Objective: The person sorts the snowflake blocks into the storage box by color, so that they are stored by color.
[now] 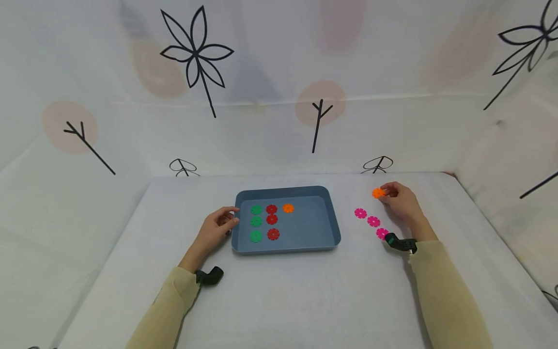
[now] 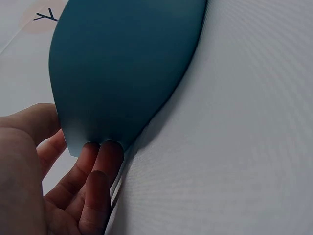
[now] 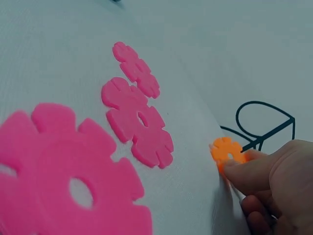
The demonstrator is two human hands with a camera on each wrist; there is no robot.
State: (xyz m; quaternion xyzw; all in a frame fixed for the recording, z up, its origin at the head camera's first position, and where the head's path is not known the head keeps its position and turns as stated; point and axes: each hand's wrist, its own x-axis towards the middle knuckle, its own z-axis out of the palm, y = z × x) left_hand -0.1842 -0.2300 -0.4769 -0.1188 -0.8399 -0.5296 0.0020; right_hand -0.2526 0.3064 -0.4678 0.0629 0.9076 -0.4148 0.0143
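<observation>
In the head view, my left hand (image 1: pixel 216 226) grips the left rim of a blue-grey tray (image 1: pixel 301 246). The left wrist view shows fingertips (image 2: pixel 108 155) against the outer wall of the tray (image 2: pixel 122 73). Inside the tray lie three green notched plastic discs (image 1: pixel 256 221) in a column, three red discs (image 1: pixel 272 219) in another, and one orange disc (image 1: pixel 288 208). Right of the tray, my right hand (image 1: pixel 403 203) pinches another orange notched disc (image 1: pixel 379 193) between thumb and finger. The right wrist view shows that orange disc (image 3: pixel 226 149) raised at the fingertips.
Three pink notched discs (image 1: pixel 373 221) lie in a slanting row between the tray and my right hand; the nearest is partly hidden by the black wrist device (image 1: pixel 398 242). A white cloth (image 1: pixel 283 300) covers the table, and a patterned curtain (image 1: pixel 261 135) hangs behind it.
</observation>
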